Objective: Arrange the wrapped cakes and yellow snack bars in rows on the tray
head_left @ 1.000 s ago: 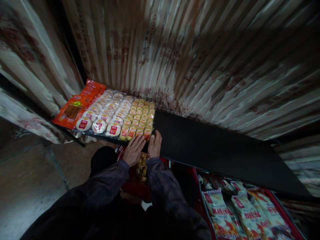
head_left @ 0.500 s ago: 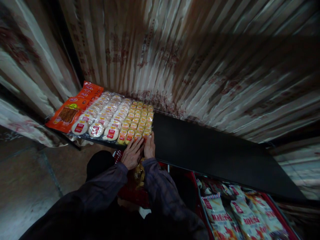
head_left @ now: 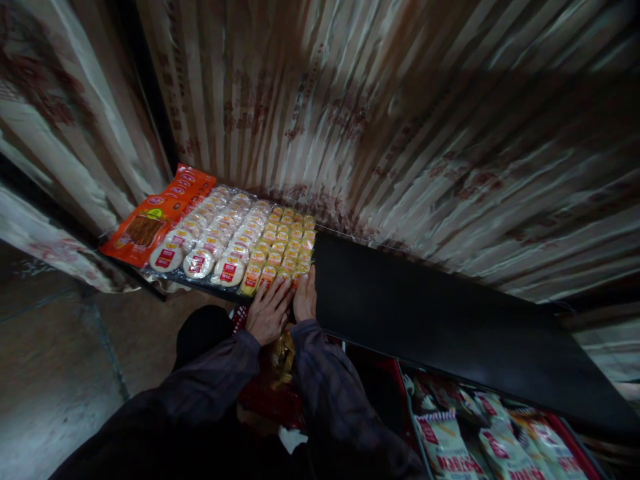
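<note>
Rows of small yellow wrapped snacks [head_left: 283,243] lie on a black shelf board [head_left: 425,313]. My left hand [head_left: 269,312] rests against their front ends, fingers stretched out and side by side. Close beside it, my right hand [head_left: 305,298] has its fingers extended along the front right corner of the same rows. Neither hand grasps anything visible; the contact under the fingertips is partly hidden. Left of the yellow rows stand several rows of round white wrapped snacks [head_left: 229,270], then an orange bag [head_left: 150,223] with a clear window. Below my wrists, more gold-wrapped pieces [head_left: 283,360] show in shadow.
A red basket [head_left: 270,400] is under my forearms. Another red crate [head_left: 575,437] at lower right holds white snack bags [head_left: 445,443]. A pleated patterned curtain [head_left: 345,120] hangs behind the shelf, with a dark post [head_left: 150,87] at left.
The view has shifted slightly, so the shelf and goods appear a little lower and farther right. Both hands stay at the front of the yellow rows with little visible change.
</note>
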Demonstrator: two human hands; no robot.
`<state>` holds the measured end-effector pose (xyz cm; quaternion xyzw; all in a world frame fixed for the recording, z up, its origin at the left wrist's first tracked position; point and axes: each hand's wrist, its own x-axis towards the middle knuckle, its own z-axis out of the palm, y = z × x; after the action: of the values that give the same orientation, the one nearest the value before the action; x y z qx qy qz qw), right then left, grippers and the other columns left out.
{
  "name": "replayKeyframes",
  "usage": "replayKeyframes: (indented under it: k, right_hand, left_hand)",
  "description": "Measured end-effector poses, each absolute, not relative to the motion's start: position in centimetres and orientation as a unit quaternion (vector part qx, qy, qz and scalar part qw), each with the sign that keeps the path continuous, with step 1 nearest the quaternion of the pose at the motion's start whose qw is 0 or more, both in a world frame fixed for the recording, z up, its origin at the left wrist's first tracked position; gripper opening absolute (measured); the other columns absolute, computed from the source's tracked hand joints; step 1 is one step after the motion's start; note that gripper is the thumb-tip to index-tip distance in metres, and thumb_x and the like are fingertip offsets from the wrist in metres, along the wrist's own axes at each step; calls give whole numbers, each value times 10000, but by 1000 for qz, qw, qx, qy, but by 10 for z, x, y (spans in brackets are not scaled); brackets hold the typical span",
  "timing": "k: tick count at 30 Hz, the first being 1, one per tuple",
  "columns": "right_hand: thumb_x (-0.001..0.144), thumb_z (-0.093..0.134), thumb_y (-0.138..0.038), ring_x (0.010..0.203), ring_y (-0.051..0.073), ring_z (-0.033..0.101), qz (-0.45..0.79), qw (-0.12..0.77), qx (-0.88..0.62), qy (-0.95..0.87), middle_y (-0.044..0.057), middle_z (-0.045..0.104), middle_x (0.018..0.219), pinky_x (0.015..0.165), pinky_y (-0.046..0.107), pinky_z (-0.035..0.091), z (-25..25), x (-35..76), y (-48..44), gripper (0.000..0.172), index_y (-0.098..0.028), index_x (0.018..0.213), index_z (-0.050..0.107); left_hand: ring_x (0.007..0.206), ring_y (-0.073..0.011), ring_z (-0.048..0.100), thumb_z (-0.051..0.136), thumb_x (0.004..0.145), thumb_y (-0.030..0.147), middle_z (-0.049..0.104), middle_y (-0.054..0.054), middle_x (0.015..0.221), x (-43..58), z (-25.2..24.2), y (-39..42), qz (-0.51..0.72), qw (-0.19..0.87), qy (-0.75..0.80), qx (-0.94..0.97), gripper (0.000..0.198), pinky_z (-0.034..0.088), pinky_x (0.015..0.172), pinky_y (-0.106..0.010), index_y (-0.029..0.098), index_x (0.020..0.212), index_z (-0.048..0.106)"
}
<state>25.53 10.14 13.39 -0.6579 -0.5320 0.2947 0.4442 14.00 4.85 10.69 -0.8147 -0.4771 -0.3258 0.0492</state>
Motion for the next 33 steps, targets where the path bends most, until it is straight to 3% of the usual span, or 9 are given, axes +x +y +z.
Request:
replayKeyframes:
  k: [4,8,13,20,27,30,33]
  right_hand:
    - [915,226,-609,1462,240,274,322,441,-670,-502,163,279,1574,1192,439,221,142,254,98,805,-100,1536,173]
    - [897,240,-613,1489,255,182,287,455,-666,-516,188,203,1593,1210,454,161,149,250,98,852,-39,1523,173]
    - [878,280,-623,1486,269,183,274,446,-664,-534,198,204,1590,1208,470,164,149,244,101,886,-35,1527,144]
    - [895,307,-597,1493,266,164,269,444,-656,-548,193,136,1608,1206,462,187,141,242,101,876,-32,1533,105]
    - [899,334,-597,1497,245,153,283,465,-647,-534,183,141,1609,1208,458,178,147,243,96,862,-69,1536,93]
    - [930,293,-539,1481,226,203,236,503,-636,-535,182,215,1588,1198,457,204,148,250,74,757,-85,1520,156]
    - [960,292,-431,1335,200,436,193,540,-606,-552,177,454,1434,1110,411,362,141,260,31,583,-123,1454,314]
  left_hand:
    - [1477,-272,223,531,874,229,406,-104,1520,138,110,45,-341,67,-488,-801,559,123,1212,-528,187,1428,469]
    - [1498,-300,114,556,889,305,305,-138,1565,130,116,49,-371,102,-569,-727,551,106,1207,-547,192,1423,480]
    - [1498,-342,41,586,877,403,235,-141,1590,121,122,62,-359,91,-608,-703,568,127,1189,-573,207,1404,510]
    - [1490,-320,152,555,894,385,263,-128,1583,125,126,67,-347,62,-609,-710,572,114,1193,-567,238,1439,462]
    - [1495,-331,104,527,905,391,232,-129,1591,116,117,66,-386,23,-581,-716,560,75,1191,-601,219,1434,466]
    - [1496,-315,122,477,923,345,330,-157,1553,110,114,53,-412,8,-560,-718,515,148,1194,-573,149,1399,494]
    - [1423,-263,343,430,915,215,570,-140,1368,108,111,21,-421,-21,-510,-750,383,325,1154,-488,144,1246,608]
